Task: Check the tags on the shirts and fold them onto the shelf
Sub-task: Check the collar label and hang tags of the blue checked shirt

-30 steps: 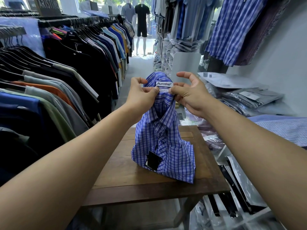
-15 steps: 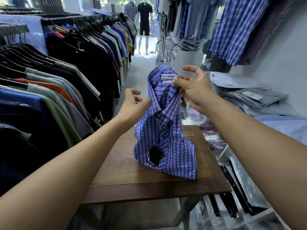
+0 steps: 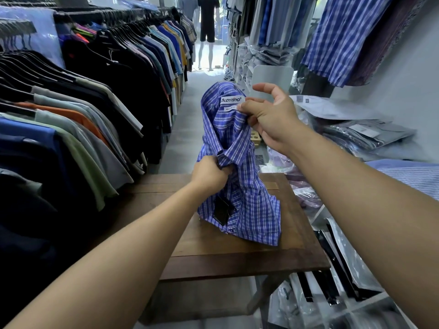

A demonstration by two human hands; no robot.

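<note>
Fingers (image 3: 244, 108) of the right hand (image 3: 270, 117): the thumb and the curled lower fingers pinch the upper collar edge of the blue-and-white checked cotton shirt (image 3: 247, 198), just beside the white woven neck label (image 3: 232, 100). The index finger is raised clear of the cloth. The fingers of the left hand (image 3: 209, 173) are curled tight round a fold of the shirt front, just below the collar point.

Position of the shirt: it is held upright, long axis vertical, collar uppermost and label facing the camera. Its lower part is bunched on the brown wooden worktop (image 3: 237, 260). A black hang tag (image 3: 222, 210) lies against the front, below the left hand.

Governing relation: the right hand is at the top of the garment and the left directly beneath it. The white wall shelf (image 3: 316, 115) lies to the right of the worktop, nearer the right hand.

Assessment: the label is exposed and legible. Folding is not yet begun and calls for laying the shirt flat first.

Containers: clear plastic bags (image 3: 365, 132) on the shelf each hold a folded shirt. The contents of the white compartments (image 3: 370, 312) at lower right cannot be made out.
</note>
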